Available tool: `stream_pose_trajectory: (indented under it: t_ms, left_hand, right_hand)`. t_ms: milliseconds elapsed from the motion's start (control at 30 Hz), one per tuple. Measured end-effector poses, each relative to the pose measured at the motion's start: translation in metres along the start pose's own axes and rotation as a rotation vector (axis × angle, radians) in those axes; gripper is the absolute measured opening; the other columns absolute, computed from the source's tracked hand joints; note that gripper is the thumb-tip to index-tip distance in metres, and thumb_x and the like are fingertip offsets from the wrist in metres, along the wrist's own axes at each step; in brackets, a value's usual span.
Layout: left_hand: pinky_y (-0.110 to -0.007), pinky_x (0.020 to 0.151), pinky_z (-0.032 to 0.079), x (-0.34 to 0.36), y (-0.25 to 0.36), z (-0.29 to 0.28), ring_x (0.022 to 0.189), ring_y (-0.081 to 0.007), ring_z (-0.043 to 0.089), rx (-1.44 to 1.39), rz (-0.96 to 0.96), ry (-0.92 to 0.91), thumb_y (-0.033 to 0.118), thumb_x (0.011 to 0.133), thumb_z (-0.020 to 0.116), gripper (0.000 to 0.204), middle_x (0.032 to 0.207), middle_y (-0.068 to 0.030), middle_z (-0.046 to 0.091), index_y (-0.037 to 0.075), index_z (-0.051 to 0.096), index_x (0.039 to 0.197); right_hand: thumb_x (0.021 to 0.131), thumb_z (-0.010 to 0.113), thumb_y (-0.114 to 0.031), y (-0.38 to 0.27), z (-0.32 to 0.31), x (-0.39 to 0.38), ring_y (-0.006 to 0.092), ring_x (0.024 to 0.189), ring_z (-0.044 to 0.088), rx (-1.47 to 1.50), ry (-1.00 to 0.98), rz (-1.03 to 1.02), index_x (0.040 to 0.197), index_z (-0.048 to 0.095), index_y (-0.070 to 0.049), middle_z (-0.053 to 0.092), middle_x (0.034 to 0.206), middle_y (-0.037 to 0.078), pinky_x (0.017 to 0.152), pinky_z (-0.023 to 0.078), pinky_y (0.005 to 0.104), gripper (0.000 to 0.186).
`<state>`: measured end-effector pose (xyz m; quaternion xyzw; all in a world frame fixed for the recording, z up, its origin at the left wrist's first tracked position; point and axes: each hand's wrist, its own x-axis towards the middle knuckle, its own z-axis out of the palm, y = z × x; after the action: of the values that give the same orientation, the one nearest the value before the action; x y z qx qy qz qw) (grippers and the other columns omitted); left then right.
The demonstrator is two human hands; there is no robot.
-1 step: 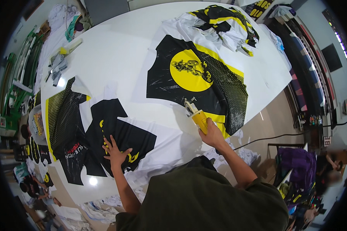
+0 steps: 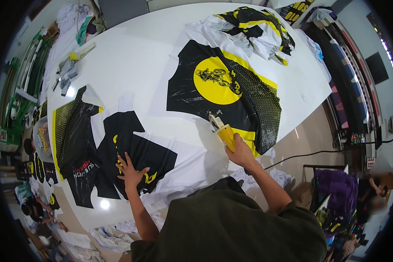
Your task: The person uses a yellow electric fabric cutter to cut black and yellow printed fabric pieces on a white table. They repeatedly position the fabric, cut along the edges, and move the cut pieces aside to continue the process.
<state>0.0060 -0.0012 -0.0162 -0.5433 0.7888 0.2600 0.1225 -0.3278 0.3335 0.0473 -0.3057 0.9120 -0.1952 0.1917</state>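
My left hand (image 2: 132, 174) lies flat with spread fingers on a black fabric piece (image 2: 125, 126) with yellow lettering. Held in my right hand (image 2: 241, 153) is a yellow electric fabric cutter (image 2: 226, 134). Its metal head rests at the lower edge of a black shirt panel (image 2: 181, 83), which has a yellow circle with a motorcycle rider and a dotted black-and-yellow side. White fabric (image 2: 192, 159) spreads between my hands. Left of my left hand lies another black panel (image 2: 74, 142) with a yellow edge and a mesh pattern, beside the lettered piece.
A crumpled heap of black, yellow and white fabric (image 2: 266, 32) sits at the white table's (image 2: 131, 56) far right. Grey gloves (image 2: 67, 70) lie far left. A black cord (image 2: 303, 155) runs right. White scraps (image 2: 281, 177) litter the floor. Other people (image 2: 35, 205) are low at both sides.
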Motion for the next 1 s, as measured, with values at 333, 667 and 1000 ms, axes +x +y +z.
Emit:
stream_pose_trajectory:
  t_ms: [333, 667, 1000]
  left_hand:
    - [-0.085, 0.113, 0.012, -0.009, 0.008, 0.002, 0.159, -0.051, -0.002, 0.016, -0.051, 0.031, 0.059, 0.068, 0.091, 0.137, 0.176, -0.0165, -0.008, 0.022, 0.008, 0.17]
    - [-0.082, 0.115, 0.01, -0.091, 0.069, 0.082, 0.159, -0.051, 0.004, -0.089, -0.067, 0.317, 0.057, 0.08, 0.082, 0.116, 0.176, -0.0212, 0.002, 0.017, 0.017, 0.169]
    - [-0.082, 0.115, 0.007, -0.155, 0.123, 0.117, 0.16, -0.0512, -0.002, -0.17, -0.269, 0.172, 0.063, 0.069, 0.088, 0.133, 0.176, -0.0217, -0.004, 0.018, 0.013, 0.17]
  right_hand:
    - [0.094, 0.068, -0.029, 0.015, -0.021, 0.045, 0.0555, 0.093, 0.067, -0.03, -0.092, -0.208, 0.123, 0.042, 0.003, 0.064, 0.107, 0.036, 0.081, 0.056, 0.0597, 0.05]
    - [0.092, 0.069, -0.03, 0.022, -0.029, 0.1, 0.0541, 0.095, 0.068, -0.098, -0.198, -0.42, 0.126, 0.042, 0.002, 0.064, 0.111, 0.034, 0.082, 0.057, 0.059, 0.054]
    - [0.091, 0.07, -0.032, 0.001, -0.036, 0.151, 0.0521, 0.1, 0.067, -0.162, -0.285, -0.572, 0.128, 0.043, 0.003, 0.064, 0.112, 0.034, 0.087, 0.056, 0.0571, 0.058]
